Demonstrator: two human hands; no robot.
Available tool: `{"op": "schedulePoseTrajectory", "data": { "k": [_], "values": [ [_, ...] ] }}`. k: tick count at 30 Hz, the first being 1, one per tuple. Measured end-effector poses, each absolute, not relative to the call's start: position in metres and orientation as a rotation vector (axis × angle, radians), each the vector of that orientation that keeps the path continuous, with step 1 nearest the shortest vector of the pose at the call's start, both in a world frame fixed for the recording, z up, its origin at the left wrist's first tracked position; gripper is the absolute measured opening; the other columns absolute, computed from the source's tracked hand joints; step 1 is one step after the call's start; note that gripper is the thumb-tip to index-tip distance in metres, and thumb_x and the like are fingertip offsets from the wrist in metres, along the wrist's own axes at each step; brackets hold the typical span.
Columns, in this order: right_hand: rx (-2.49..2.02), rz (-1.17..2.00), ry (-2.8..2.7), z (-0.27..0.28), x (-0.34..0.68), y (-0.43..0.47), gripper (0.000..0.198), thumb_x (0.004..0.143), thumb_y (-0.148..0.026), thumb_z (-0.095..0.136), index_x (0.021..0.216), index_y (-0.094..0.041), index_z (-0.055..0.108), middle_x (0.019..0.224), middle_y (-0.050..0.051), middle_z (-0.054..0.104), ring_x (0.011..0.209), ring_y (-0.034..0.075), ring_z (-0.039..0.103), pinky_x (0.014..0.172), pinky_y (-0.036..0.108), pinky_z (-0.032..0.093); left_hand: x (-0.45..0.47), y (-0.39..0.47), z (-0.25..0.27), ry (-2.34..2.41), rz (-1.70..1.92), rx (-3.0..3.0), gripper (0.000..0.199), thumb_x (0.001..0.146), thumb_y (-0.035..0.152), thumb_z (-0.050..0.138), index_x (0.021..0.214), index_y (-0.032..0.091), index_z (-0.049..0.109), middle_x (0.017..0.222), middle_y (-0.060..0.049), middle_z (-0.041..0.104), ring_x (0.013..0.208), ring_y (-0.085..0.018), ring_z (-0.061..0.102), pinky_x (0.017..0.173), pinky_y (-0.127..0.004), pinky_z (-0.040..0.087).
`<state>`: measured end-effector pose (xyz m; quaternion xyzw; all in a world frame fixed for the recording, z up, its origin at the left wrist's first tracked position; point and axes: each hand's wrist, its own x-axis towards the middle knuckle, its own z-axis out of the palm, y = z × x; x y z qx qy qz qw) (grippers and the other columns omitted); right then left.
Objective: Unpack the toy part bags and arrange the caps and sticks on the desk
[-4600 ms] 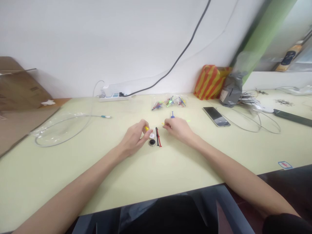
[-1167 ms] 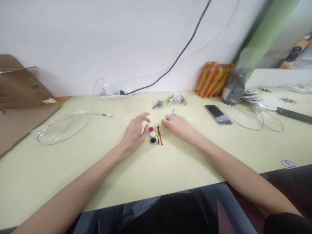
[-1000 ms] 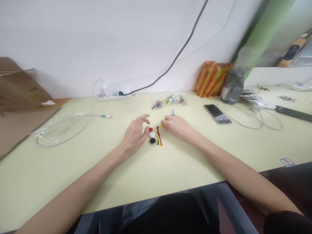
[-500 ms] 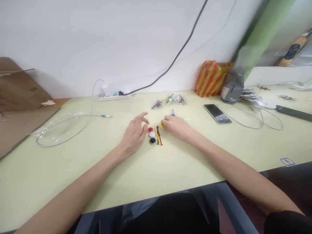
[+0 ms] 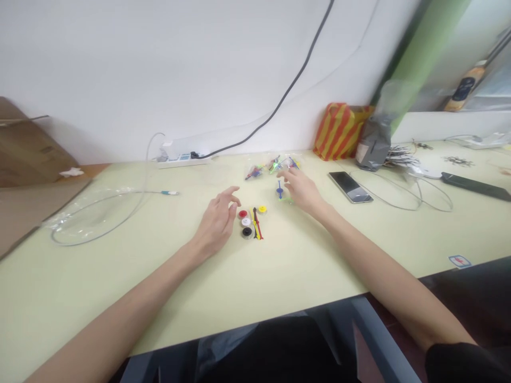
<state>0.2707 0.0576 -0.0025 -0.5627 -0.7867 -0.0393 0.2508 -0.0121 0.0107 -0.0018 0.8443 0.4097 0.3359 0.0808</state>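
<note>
On the pale table, a red disc (image 5: pixel 242 214), a white disc (image 5: pixel 246 222) and a black disc (image 5: pixel 247 232) lie in a column. Beside them are thin red, yellow and black plastic sticks (image 5: pixel 257 224), with a yellow disc (image 5: pixel 262 209) at their far right. My left hand (image 5: pixel 217 218) rests just left of the discs, fingers apart and holding nothing. Over the table to the right, my right hand (image 5: pixel 301 190) is empty with its fingers spread, near a blue stick with a round middle (image 5: pixel 280 190). A light green piece (image 5: pixel 285 200) lies partly hidden under that hand.
Small clear bags of colourful parts (image 5: pixel 273 166) lie behind my right hand. A phone (image 5: pixel 350 186) is to the right, by a striped bag (image 5: pixel 339 132) and a grey pouch (image 5: pixel 374 142). A power strip (image 5: pixel 181 160), a cable (image 5: pixel 120 223) and cardboard (image 5: pixel 34 143) are left.
My right hand has left the yellow disc and moved right and farther back, its fingers opening. The yellow disc and blue stick are now uncovered. My left hand has stayed beside the discs.
</note>
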Motion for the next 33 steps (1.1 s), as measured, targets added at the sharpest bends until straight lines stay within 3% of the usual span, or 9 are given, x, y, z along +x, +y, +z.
{"op": "schedulePoseTrajectory", "data": {
  "k": [4, 11, 17, 22, 29, 33],
  "values": [
    [-1.573, -0.102, -2.281, -0.012, 0.277, 0.067, 0.04, 0.096, -0.005, 0.049, 0.127, -0.019, 0.069, 0.121, 0.013, 0.067, 0.115, 0.027, 0.056, 0.089, 0.035, 0.041, -0.011, 0.01, -0.002, 1.219, 0.991, 2.532, 0.031, 0.109, 0.033, 0.029, 0.126, 0.02, 0.051, 0.122, -0.009, 0.062, 0.12, -0.025, 0.056, 0.106, -0.043, 0.04],
    [-1.492, -0.112, -2.32, -0.012, 0.265, 0.064, 0.021, 0.09, -0.009, 0.061, 0.101, -0.018, 0.077, 0.104, 0.012, 0.074, 0.105, 0.028, 0.058, 0.088, 0.039, 0.037, -0.011, 0.01, -0.002, 1.21, 0.994, 2.538, 0.03, 0.108, 0.031, 0.031, 0.131, 0.02, 0.048, 0.121, -0.009, 0.062, 0.117, -0.026, 0.057, 0.104, -0.042, 0.041],
    [-1.105, -0.104, -1.977, 0.004, 0.243, 0.039, 0.008, 0.096, -0.022, 0.065, 0.097, -0.021, 0.073, 0.094, 0.007, 0.075, 0.097, 0.026, 0.06, 0.089, 0.04, 0.043, -0.009, 0.01, -0.007, 1.176, 0.951, 2.569, 0.043, 0.103, 0.035, 0.05, 0.142, 0.022, 0.038, 0.12, -0.007, 0.063, 0.114, -0.026, 0.059, 0.101, -0.043, 0.044],
    [-0.846, -0.059, -2.035, 0.008, 0.209, 0.005, 0.021, 0.102, -0.028, 0.058, 0.083, -0.021, 0.065, 0.079, 0.006, 0.067, 0.081, 0.022, 0.055, 0.077, 0.035, 0.044, -0.005, 0.007, -0.005, 1.07, 0.932, 2.657, 0.032, 0.1, 0.035, 0.058, 0.126, 0.022, 0.048, 0.115, -0.007, 0.064, 0.106, -0.025, 0.061, 0.095, -0.042, 0.046],
    [-0.823, 0.175, -2.168, 0.011, 0.198, -0.009, 0.02, 0.107, -0.028, 0.046, 0.09, -0.021, 0.054, 0.087, 0.004, 0.06, 0.076, 0.017, 0.052, 0.07, 0.028, 0.04, -0.002, 0.004, -0.003, 0.951, 0.985, 2.775, 0.005, 0.101, 0.025, 0.051, 0.101, 0.02, 0.052, 0.096, -0.006, 0.062, 0.094, -0.024, 0.058, 0.081, -0.038, 0.045],
    [-0.838, 0.331, -2.125, 0.011, 0.2, -0.01, 0.02, 0.105, -0.029, 0.048, 0.087, -0.022, 0.049, 0.084, 0.001, 0.059, 0.073, 0.015, 0.052, 0.069, 0.027, 0.038, -0.002, 0.003, -0.001, 0.885, 1.048, 2.811, 0.003, 0.1, 0.022, 0.053, 0.101, 0.02, 0.054, 0.098, -0.006, 0.064, 0.096, -0.023, 0.058, 0.082, -0.037, 0.044]
  ]
}}
